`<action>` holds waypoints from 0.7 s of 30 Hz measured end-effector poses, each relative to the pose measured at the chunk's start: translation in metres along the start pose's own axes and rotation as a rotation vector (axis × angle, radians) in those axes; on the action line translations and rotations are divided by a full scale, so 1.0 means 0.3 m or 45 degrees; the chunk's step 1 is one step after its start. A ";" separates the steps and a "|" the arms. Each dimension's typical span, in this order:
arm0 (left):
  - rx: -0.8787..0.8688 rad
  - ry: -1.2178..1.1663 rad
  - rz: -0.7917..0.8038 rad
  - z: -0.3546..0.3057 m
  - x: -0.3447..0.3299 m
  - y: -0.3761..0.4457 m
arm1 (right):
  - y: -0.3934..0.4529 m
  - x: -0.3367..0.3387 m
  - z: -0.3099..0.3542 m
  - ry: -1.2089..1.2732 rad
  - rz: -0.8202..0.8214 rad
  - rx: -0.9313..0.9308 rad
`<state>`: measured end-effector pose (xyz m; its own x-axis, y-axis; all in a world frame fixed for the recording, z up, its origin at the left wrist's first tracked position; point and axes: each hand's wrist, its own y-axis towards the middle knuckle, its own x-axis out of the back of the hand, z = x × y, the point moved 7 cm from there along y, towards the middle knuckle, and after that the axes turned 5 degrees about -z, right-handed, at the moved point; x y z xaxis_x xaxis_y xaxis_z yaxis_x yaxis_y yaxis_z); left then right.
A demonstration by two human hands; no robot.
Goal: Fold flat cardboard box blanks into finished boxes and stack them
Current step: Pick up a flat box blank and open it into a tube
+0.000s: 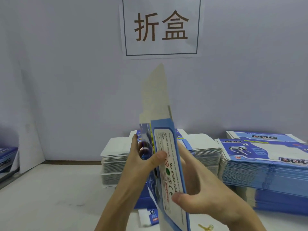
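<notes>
Wall sign [161, 27] reads "折盒"; held box blank [168, 164] "MADE IN CHINA".

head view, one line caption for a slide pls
Both hands, left and right, hold a box blank upright before stacks of flat blanks.

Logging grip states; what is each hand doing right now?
Left hand: grips the box blank.
Right hand: grips the same blank.
</notes>
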<state>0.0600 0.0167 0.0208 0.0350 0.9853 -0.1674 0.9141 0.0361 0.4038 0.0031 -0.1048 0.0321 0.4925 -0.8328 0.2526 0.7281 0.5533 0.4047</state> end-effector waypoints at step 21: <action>-0.219 0.136 -0.413 -0.043 0.032 -0.019 | -0.084 0.238 0.034 -0.282 -0.589 -0.049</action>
<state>0.0499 0.0282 0.0284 -0.2957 0.9296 -0.2198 0.7895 0.3674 0.4916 0.0150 -0.1785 0.0490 0.0045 -0.9716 0.2368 0.8651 0.1226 0.4865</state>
